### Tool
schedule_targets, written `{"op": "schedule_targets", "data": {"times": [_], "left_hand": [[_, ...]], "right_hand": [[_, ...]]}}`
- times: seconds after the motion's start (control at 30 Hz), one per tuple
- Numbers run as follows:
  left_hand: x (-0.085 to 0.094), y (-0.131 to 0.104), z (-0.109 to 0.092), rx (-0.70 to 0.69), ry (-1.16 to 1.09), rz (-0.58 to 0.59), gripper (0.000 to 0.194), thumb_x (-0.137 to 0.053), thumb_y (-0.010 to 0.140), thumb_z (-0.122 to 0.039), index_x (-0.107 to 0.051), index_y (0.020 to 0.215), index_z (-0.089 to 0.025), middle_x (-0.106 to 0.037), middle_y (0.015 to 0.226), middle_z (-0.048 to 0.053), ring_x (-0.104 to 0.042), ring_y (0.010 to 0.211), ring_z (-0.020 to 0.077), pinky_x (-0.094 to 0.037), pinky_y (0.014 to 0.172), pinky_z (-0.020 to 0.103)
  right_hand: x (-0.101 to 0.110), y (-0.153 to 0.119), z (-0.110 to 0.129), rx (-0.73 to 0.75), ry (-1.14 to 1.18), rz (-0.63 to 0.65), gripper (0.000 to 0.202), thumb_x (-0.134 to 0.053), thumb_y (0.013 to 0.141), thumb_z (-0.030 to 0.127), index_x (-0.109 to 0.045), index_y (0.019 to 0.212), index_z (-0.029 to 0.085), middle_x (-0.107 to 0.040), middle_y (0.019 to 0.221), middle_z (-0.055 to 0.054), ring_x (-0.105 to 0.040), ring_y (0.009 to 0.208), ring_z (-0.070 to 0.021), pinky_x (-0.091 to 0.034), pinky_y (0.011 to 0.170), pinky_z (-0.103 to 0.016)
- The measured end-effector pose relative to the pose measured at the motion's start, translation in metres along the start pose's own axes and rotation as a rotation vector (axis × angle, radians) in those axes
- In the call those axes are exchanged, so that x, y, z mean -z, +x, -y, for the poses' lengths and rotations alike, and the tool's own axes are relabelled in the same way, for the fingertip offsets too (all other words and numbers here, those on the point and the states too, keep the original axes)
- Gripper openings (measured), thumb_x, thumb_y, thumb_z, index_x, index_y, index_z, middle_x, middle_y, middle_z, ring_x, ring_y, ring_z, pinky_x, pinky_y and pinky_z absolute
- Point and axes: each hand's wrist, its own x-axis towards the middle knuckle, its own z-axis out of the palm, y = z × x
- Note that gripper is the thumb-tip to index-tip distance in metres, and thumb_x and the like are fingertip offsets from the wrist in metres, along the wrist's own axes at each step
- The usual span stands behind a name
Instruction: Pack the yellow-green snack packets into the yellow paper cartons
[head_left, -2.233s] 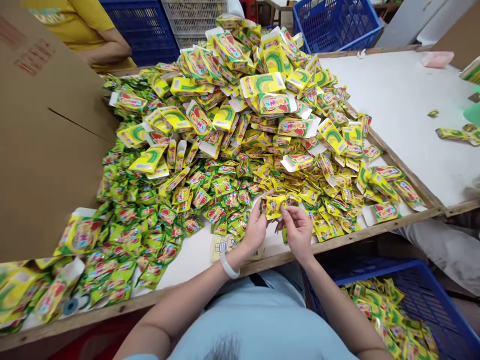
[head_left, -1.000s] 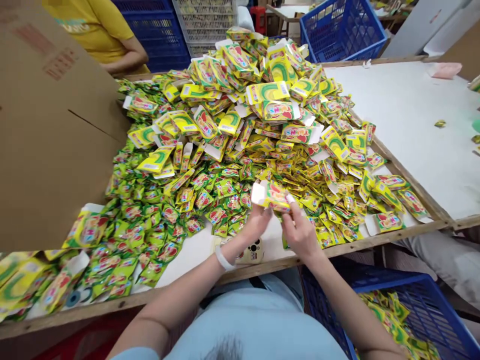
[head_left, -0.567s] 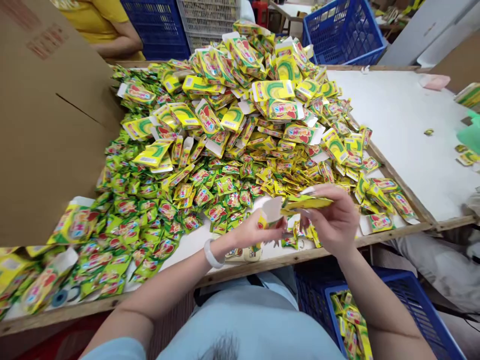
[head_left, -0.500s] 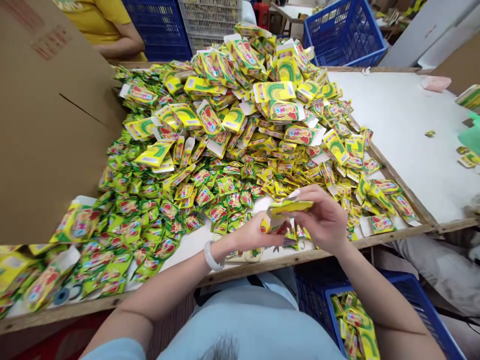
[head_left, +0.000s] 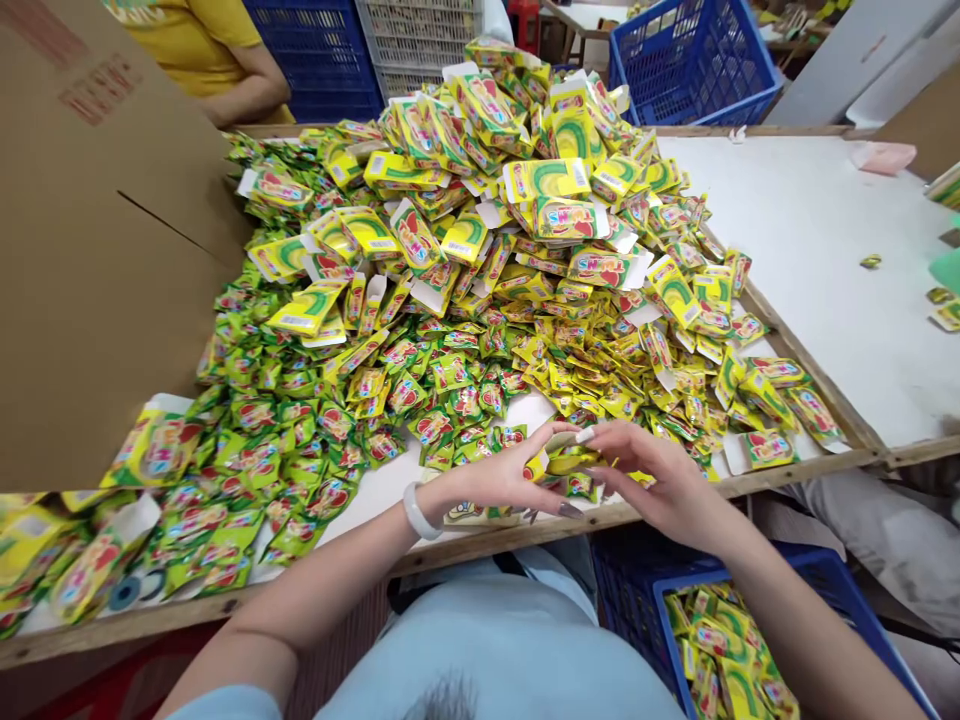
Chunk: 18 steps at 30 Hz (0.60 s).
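My left hand (head_left: pixel 517 475) is curled around a small yellow carton (head_left: pixel 537 465), mostly hidden by the fingers. At the carton's right side, yellow sachets (head_left: pixel 571 460) show between my two hands. The fingers of my right hand (head_left: pixel 649 475) sit above and below these sachets, at their right end. Both hands are just above the near edge of the table. Beyond them lie loose yellow sachets (head_left: pixel 585 360) and green sachets (head_left: pixel 454 372). A heap of yellow cartons (head_left: pixel 551 180), several with raised white flaps, rises behind.
A large cardboard box (head_left: pixel 112 260) stands at left. Wooden strips (head_left: pixel 806 350) edge the white table (head_left: pixel 817 230). Below my right arm is a blue basket (head_left: pixel 660 620) holding cartons. Another blue basket (head_left: pixel 694 65) stands at the back. Across the table is a person in yellow (head_left: pixel 217 50).
My right hand has drawn slightly right and lower, its fingers spreading from a tighter pinch. The yellow piece held up between my hands is now lower, with sachets showing beside the carton.
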Motion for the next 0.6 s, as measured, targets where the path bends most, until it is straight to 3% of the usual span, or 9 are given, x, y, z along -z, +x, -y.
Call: {"op": "schedule_targets", "data": {"times": [0.07, 0.17, 0.23, 0.27, 0.37, 0.43, 0.5, 0.53, 0.6], "left_hand": [[0.000, -0.001, -0.001, 0.002, 0.041, 0.042, 0.085, -0.077, 0.074, -0.037, -0.034, 0.146, -0.022, -0.063, 0.111, 0.007, -0.062, 0.106, 0.0241, -0.050, 0.093, 0.037], [-0.003, 0.002, -0.005, 0.020, 0.137, 0.080, 0.092, -0.080, 0.069, -0.033, -0.033, 0.148, -0.022, -0.054, 0.138, 0.011, -0.048, 0.133, 0.0298, -0.040, 0.110, 0.041], [-0.004, 0.011, -0.005, 0.053, 0.153, 0.120, 0.096, -0.080, 0.070, -0.033, -0.029, 0.151, -0.022, -0.049, 0.146, 0.012, -0.048, 0.135, 0.0303, -0.039, 0.112, 0.041], [-0.004, 0.018, -0.004, 0.067, 0.154, 0.143, 0.098, -0.079, 0.071, -0.034, -0.026, 0.153, -0.022, -0.051, 0.145, 0.012, -0.051, 0.132, 0.0298, -0.041, 0.111, 0.041], [0.009, 0.047, -0.002, 0.010, 0.232, 0.143, 0.102, -0.080, 0.074, -0.037, -0.020, 0.155, -0.024, -0.056, 0.139, 0.013, -0.058, 0.125, 0.0286, -0.046, 0.105, 0.042], [0.029, 0.072, -0.002, -0.131, 0.418, -0.028, 0.088, -0.077, 0.078, -0.038, -0.031, 0.151, -0.025, -0.054, 0.142, 0.014, -0.053, 0.130, 0.0289, -0.043, 0.108, 0.044], [0.054, 0.096, -0.004, -0.241, 0.709, -0.299, 0.054, -0.065, 0.089, -0.034, -0.048, 0.139, -0.022, -0.051, 0.143, 0.015, -0.046, 0.136, 0.0292, -0.037, 0.114, 0.047], [0.066, 0.107, -0.005, -0.232, 0.861, -0.398, 0.041, -0.058, 0.092, -0.028, -0.053, 0.132, -0.019, -0.054, 0.139, 0.015, -0.044, 0.135, 0.0296, -0.035, 0.114, 0.049], [0.086, 0.123, -0.006, -0.133, 1.109, -0.463, 0.035, -0.052, 0.090, -0.017, -0.058, 0.124, -0.016, -0.058, 0.130, 0.015, -0.045, 0.130, 0.0312, -0.036, 0.111, 0.051]], "right_hand": [[-0.005, -0.009, -0.005, 0.046, -0.016, -0.030, 0.017, -0.051, 0.098, 0.015, -0.064, 0.107, 0.023, -0.071, 0.110, -0.009, -0.071, 0.098, -0.0171, -0.059, 0.080, -0.027], [-0.012, -0.018, -0.006, 0.059, 0.068, 0.182, 0.022, -0.046, 0.102, 0.019, -0.066, 0.112, 0.021, -0.072, 0.110, -0.011, -0.069, 0.106, -0.0187, -0.057, 0.088, -0.030], [-0.013, -0.023, -0.006, 0.004, 0.143, 0.287, 0.024, -0.052, 0.101, 0.029, -0.066, 0.119, 0.020, -0.071, 0.113, -0.012, -0.068, 0.109, -0.0207, -0.057, 0.090, -0.031], [-0.011, -0.026, -0.007, -0.020, 0.158, 0.274, 0.024, -0.055, 0.100, 0.032, -0.067, 0.118, 0.020, -0.072, 0.112, -0.011, -0.068, 0.109, -0.0212, -0.057, 0.089, -0.031], [0.015, -0.039, -0.021, -0.102, 0.091, -0.032, 0.016, -0.057, 0.099, 0.030, -0.072, 0.098, 0.023, -0.074, 0.099, -0.007, -0.070, 0.095, -0.0206, -0.056, 0.083, -0.033], [0.053, -0.049, -0.043, -0.220, -0.045, -0.402, 0.014, -0.062, 0.096, 0.031, -0.071, 0.088, 0.024, -0.072, 0.091, -0.005, -0.069, 0.077, -0.0197, -0.054, 0.070, -0.033], [0.099, -0.057, -0.069, -0.379, -0.292, -0.781, 0.013, -0.070, 0.090, 0.037, -0.071, 0.093, 0.025, -0.070, 0.085, -0.005, -0.063, 0.060, -0.0185, -0.047, 0.059, -0.033], [0.121, -0.059, -0.082, -0.445, -0.471, -0.878, 0.020, -0.071, 0.089, 0.040, -0.071, 0.102, 0.024, -0.069, 0.084, -0.006, -0.062, 0.059, -0.0195, -0.045, 0.061, -0.034], [0.149, -0.056, -0.102, -0.466, -0.767, -0.919, 0.030, -0.069, 0.091, 0.042, -0.069, 0.112, 0.021, -0.070, 0.089, -0.011, -0.060, 0.058, -0.0193, -0.044, 0.066, -0.036]]}}
